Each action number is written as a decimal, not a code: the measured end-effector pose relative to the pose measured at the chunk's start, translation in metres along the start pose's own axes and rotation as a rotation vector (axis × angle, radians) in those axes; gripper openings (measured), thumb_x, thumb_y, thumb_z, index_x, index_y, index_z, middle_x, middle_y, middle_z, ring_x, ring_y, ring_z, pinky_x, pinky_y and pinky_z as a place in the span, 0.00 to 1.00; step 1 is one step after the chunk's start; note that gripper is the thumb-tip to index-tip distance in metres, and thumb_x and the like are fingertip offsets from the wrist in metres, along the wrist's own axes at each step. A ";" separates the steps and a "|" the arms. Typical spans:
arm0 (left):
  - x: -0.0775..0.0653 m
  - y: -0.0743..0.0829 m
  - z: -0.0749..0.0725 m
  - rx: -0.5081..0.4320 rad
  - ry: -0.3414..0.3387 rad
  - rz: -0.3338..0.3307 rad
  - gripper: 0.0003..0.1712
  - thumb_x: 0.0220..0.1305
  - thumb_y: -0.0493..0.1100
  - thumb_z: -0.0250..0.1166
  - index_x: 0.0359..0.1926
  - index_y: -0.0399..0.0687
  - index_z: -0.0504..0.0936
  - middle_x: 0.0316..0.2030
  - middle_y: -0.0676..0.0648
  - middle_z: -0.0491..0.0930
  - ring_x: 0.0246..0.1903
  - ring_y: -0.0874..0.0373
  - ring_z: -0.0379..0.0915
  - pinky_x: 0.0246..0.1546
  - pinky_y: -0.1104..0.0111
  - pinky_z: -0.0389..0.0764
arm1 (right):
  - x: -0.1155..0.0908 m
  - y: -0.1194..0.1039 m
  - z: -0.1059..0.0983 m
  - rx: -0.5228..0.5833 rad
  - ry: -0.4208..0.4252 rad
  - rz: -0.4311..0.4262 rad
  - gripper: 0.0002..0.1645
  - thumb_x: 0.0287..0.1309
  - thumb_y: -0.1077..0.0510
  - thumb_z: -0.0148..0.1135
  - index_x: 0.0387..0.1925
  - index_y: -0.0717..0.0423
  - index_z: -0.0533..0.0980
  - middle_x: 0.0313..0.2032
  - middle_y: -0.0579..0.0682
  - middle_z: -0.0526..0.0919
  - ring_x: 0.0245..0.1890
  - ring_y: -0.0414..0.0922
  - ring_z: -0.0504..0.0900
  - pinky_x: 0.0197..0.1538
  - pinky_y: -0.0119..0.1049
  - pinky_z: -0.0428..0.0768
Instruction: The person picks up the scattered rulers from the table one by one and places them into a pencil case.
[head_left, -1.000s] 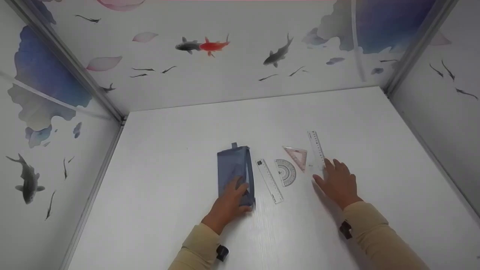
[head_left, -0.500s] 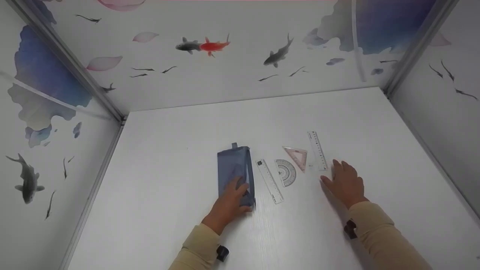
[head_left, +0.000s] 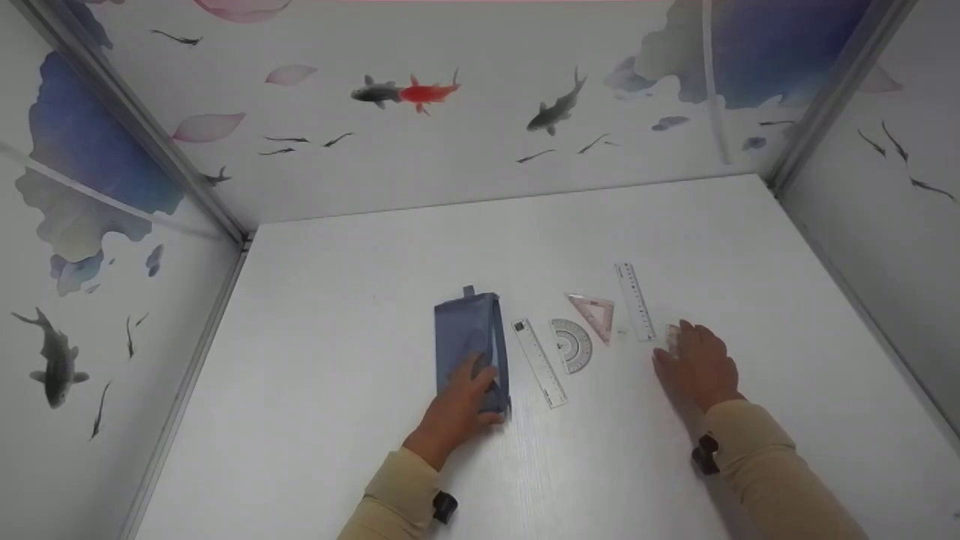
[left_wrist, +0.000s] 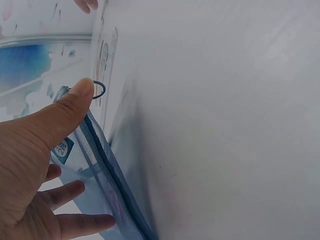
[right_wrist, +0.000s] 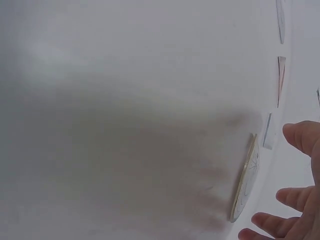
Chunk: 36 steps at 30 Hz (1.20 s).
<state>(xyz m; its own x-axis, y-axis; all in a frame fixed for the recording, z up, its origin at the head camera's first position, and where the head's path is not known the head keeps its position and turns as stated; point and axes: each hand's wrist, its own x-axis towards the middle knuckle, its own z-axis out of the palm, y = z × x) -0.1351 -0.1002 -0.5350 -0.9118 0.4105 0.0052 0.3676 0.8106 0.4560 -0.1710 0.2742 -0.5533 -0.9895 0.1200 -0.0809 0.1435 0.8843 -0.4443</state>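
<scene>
In the head view, my left hand (head_left: 454, 397) rests on the near end of a blue mesh pencil case (head_left: 461, 322). The left wrist view has the thumb at the zipper end, beside a dark pull loop (left_wrist: 101, 90), with the other fingers spread along the case's side. My right hand (head_left: 701, 364) is over a clear flat piece (head_left: 672, 337), mostly hidden beneath its fingers. From the right wrist, this piece (right_wrist: 245, 182) looks curved-edged and marked with lines, like a protractor; the fingers are extended around it, not visibly gripping.
Between the hands lie a clear ruler (head_left: 540, 364), a clear protractor (head_left: 571, 346), a pinkish set square (head_left: 596, 315) and another clear ruler (head_left: 636, 301). All sit flat on the white table (head_left: 360, 300). Panels (head_left: 480, 157) printed with fish enclose its back and sides.
My right hand has shifted right, off the far-right ruler's near end, which is now uncovered. A clear piece has come into sight at its fingers. The left hand stays on the pencil case.
</scene>
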 end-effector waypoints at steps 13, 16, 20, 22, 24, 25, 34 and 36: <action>0.002 0.001 0.001 0.012 0.012 0.015 0.41 0.48 0.51 0.76 0.63 0.49 0.69 0.69 0.36 0.56 0.66 0.39 0.58 0.50 0.54 0.78 | 0.003 0.014 0.000 -0.007 0.018 0.054 0.40 0.65 0.48 0.52 0.66 0.74 0.56 0.58 0.77 0.66 0.57 0.72 0.66 0.53 0.67 0.69; 0.003 0.002 0.000 0.014 0.011 0.013 0.41 0.48 0.51 0.75 0.63 0.50 0.69 0.69 0.37 0.56 0.66 0.39 0.59 0.50 0.55 0.78 | 0.004 0.017 0.000 0.008 0.017 0.064 0.40 0.65 0.48 0.53 0.66 0.74 0.57 0.57 0.77 0.67 0.54 0.72 0.68 0.50 0.66 0.70; 0.002 0.001 0.001 0.001 0.015 0.012 0.41 0.48 0.50 0.76 0.63 0.50 0.69 0.69 0.38 0.57 0.66 0.40 0.58 0.51 0.55 0.77 | 0.003 0.017 -0.002 0.038 -0.002 0.084 0.40 0.65 0.48 0.53 0.66 0.74 0.58 0.56 0.77 0.66 0.55 0.71 0.67 0.51 0.65 0.70; 0.001 0.000 0.001 -0.005 0.017 0.014 0.41 0.48 0.50 0.76 0.63 0.50 0.69 0.69 0.37 0.57 0.66 0.40 0.58 0.52 0.54 0.77 | 0.002 0.015 -0.004 0.060 -0.009 0.089 0.40 0.64 0.48 0.54 0.65 0.75 0.58 0.57 0.77 0.66 0.56 0.72 0.66 0.52 0.66 0.70; 0.000 -0.001 0.001 -0.010 0.017 0.014 0.41 0.48 0.50 0.76 0.62 0.50 0.69 0.69 0.38 0.57 0.67 0.40 0.57 0.53 0.55 0.76 | 0.002 0.014 -0.005 0.078 -0.017 0.092 0.41 0.64 0.48 0.54 0.65 0.75 0.58 0.58 0.77 0.65 0.57 0.72 0.64 0.53 0.66 0.69; 0.000 -0.001 0.001 -0.008 0.017 0.014 0.41 0.48 0.50 0.76 0.62 0.50 0.69 0.69 0.37 0.57 0.67 0.40 0.57 0.52 0.54 0.77 | 0.002 0.013 -0.006 0.085 -0.019 0.094 0.41 0.64 0.48 0.54 0.65 0.75 0.58 0.58 0.77 0.65 0.58 0.72 0.64 0.54 0.66 0.69; 0.000 0.000 0.001 -0.015 -0.002 -0.009 0.41 0.49 0.51 0.75 0.63 0.51 0.68 0.70 0.37 0.55 0.67 0.39 0.57 0.50 0.55 0.78 | 0.003 0.016 -0.005 0.157 -0.030 0.140 0.44 0.62 0.46 0.55 0.67 0.73 0.56 0.60 0.76 0.63 0.59 0.70 0.62 0.58 0.65 0.66; 0.001 0.001 0.001 -0.016 -0.005 -0.011 0.41 0.49 0.51 0.75 0.63 0.51 0.68 0.70 0.37 0.55 0.67 0.39 0.56 0.50 0.55 0.78 | 0.004 0.017 -0.004 0.169 -0.030 0.153 0.44 0.62 0.47 0.56 0.68 0.73 0.56 0.60 0.76 0.63 0.59 0.70 0.63 0.59 0.64 0.66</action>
<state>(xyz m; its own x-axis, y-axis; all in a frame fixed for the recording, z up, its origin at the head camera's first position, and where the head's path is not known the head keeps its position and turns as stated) -0.1354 -0.0989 -0.5351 -0.9148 0.4039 -0.0046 0.3544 0.8082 0.4703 -0.1722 0.2918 -0.5579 -0.9554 0.2307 -0.1844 0.2951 0.7686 -0.5676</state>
